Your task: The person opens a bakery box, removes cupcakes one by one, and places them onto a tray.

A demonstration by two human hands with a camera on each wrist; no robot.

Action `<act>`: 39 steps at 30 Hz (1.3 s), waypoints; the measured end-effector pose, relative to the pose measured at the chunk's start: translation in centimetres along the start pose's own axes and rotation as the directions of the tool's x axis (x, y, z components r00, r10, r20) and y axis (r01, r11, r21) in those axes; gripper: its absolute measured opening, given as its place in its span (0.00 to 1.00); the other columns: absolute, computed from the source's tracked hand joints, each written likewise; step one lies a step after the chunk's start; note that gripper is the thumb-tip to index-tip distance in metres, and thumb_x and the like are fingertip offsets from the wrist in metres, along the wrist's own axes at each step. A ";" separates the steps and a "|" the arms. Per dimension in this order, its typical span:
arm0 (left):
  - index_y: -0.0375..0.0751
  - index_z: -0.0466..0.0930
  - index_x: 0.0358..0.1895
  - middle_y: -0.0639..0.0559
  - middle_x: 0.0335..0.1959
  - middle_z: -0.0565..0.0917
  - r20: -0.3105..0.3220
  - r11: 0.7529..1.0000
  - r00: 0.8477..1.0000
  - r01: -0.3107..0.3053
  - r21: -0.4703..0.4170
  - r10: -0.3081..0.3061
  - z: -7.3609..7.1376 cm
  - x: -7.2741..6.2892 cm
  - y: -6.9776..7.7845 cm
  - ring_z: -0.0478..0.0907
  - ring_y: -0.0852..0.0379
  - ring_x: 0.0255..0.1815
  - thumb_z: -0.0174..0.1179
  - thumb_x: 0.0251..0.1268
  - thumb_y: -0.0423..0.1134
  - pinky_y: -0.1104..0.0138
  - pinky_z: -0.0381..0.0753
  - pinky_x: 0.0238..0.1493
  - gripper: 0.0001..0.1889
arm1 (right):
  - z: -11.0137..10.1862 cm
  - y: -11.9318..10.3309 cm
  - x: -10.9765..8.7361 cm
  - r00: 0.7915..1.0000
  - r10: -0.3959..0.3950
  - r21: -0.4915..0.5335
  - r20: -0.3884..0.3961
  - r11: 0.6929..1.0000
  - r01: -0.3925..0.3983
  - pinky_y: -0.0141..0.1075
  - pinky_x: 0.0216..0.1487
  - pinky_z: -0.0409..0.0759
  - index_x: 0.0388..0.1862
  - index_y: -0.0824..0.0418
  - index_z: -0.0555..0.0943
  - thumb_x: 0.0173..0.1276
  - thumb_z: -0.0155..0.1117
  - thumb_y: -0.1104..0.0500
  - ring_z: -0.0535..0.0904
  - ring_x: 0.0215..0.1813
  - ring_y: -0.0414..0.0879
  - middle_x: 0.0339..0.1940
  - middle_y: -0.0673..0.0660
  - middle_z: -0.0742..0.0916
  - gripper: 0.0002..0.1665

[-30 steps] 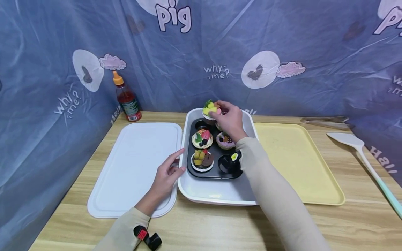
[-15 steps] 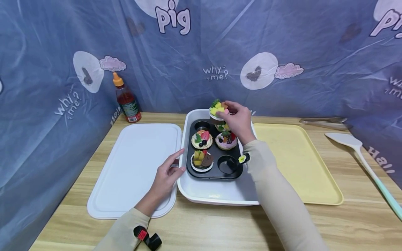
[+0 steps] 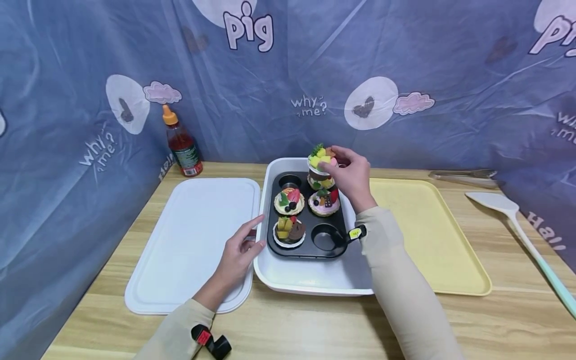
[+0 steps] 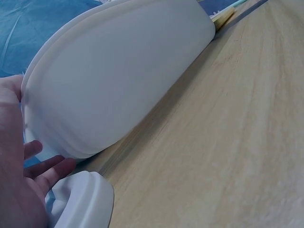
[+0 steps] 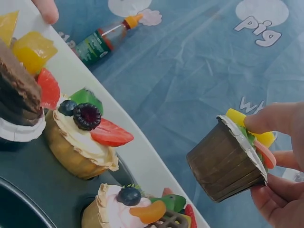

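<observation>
My right hand (image 3: 353,172) pinches a cupcake (image 3: 318,173) in a brown paper cup, topped with yellow, green and pink pieces. In the right wrist view this cupcake (image 5: 223,161) is tilted between thumb and fingers. It hangs over the back of a black muffin tin (image 3: 315,245), partly covering the back-right cupcake (image 3: 325,184). Other cups hold a chocolate-and-fruit cupcake (image 3: 289,232), a strawberry tart (image 3: 289,201) and a lilac-cream tart (image 3: 323,204). My left hand (image 3: 238,250) touches the rim of the white tub (image 3: 306,282) around the tin, its lower fingers loosely bent.
A white tray (image 3: 193,240) lies left of the tub, a yellow tray (image 3: 423,235) to its right. Metal tongs (image 3: 465,174) and a white spatula with a green handle (image 3: 517,215) lie further right. A sauce bottle (image 3: 182,145) stands at back left, near the patterned cloth.
My right hand has carried the cupcake to the right, from near the tin's back-left cup to over the back-right one. The left hand stays at the tub's rim.
</observation>
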State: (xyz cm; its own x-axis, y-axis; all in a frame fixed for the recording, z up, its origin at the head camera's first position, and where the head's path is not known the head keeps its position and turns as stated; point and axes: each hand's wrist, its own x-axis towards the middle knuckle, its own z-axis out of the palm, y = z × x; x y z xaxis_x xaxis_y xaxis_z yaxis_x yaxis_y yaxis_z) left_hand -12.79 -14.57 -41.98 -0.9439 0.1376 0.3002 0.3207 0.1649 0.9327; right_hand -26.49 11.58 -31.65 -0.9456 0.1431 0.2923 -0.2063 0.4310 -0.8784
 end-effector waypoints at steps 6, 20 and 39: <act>0.38 0.69 0.73 0.34 0.62 0.76 -0.010 1.000 1.000 0.014 0.011 -0.014 0.3 0.0 0.0 0.79 0.57 0.48 0.58 0.67 0.26 0.74 0.83 0.50 0.30 | -0.4 -0.2 -0.4 1.000 0.000 0.010 -0.009 1.000 0.000 0.24 0.44 0.74 0.63 0.62 0.82 0.59 0.76 0.58 0.82 0.51 0.52 0.54 0.63 0.88 0.31; 0.37 0.69 0.72 0.33 0.62 0.76 -0.014 1.000 1.000 0.022 0.019 -0.022 0.4 0.2 0.0 0.78 0.62 0.46 0.58 0.66 0.25 0.75 0.82 0.49 0.30 | -1.7 0.4 -1.3 0.998 0.007 0.028 -0.056 1.000 -0.005 0.25 0.48 0.75 0.62 0.62 0.82 0.59 0.76 0.58 0.80 0.48 0.46 0.53 0.61 0.88 0.30; 0.37 0.68 0.73 0.31 0.57 0.78 -0.022 0.999 0.999 0.028 0.017 -0.027 0.1 0.0 0.1 0.78 0.67 0.44 0.57 0.67 0.24 0.75 0.82 0.47 0.30 | -3.1 0.7 -0.9 0.994 0.015 0.004 -0.106 1.000 -0.015 0.25 0.45 0.74 0.62 0.62 0.82 0.59 0.77 0.56 0.79 0.48 0.47 0.54 0.62 0.87 0.31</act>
State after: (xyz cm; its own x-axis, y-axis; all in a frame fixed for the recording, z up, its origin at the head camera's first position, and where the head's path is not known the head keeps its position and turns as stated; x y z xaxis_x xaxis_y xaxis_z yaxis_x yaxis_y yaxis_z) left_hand -12.80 -14.41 -41.94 -0.9539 0.1115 0.2788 0.2956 0.1857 0.9371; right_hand -25.02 14.47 -31.36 -0.9167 0.2432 0.3171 -0.1931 0.4251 -0.8843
